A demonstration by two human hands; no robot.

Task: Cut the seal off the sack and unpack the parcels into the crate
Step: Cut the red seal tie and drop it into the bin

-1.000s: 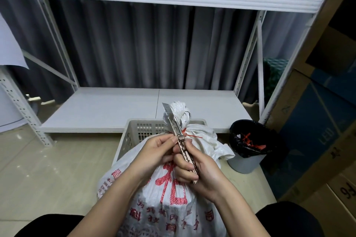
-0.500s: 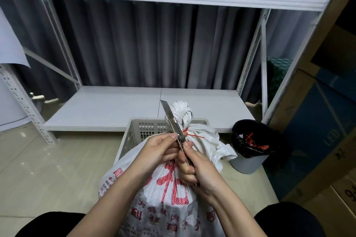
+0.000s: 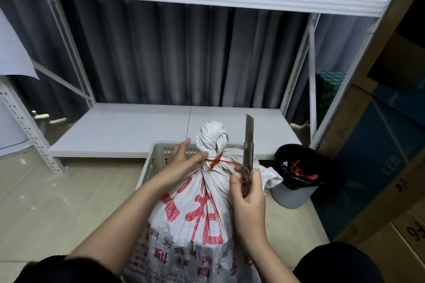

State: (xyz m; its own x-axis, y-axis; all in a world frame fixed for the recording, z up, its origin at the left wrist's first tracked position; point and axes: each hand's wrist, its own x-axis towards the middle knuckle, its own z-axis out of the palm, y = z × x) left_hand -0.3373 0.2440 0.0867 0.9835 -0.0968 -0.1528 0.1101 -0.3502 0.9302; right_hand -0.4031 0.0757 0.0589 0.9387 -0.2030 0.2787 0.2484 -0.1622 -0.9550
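Observation:
A white woven sack (image 3: pixel 202 209) with red characters stands upright in front of me, its neck bunched into a knot. A red plastic seal (image 3: pixel 217 160) is cinched around the neck, its tail sticking out to the right. My left hand (image 3: pixel 184 165) rests on the left side of the neck, fingers spread, thumb against the seal. My right hand (image 3: pixel 247 193) grips a utility knife (image 3: pixel 248 151), blade extended and pointing up, just right of the seal's tail. A pale perforated crate (image 3: pixel 158 158) sits behind the sack, mostly hidden.
A grey bin (image 3: pixel 296 177) with a black liner and red seal scraps stands right of the sack. White metal shelving (image 3: pixel 142 131) spans the back, low shelf behind the crate. Cardboard boxes (image 3: pixel 379 167) are stacked at the right. Tiled floor lies at the left.
My hands have come apart. The left hand left the knife and went to the sack's neck. The right hand moved the knife to the right, blade now upright beside the seal's tail.

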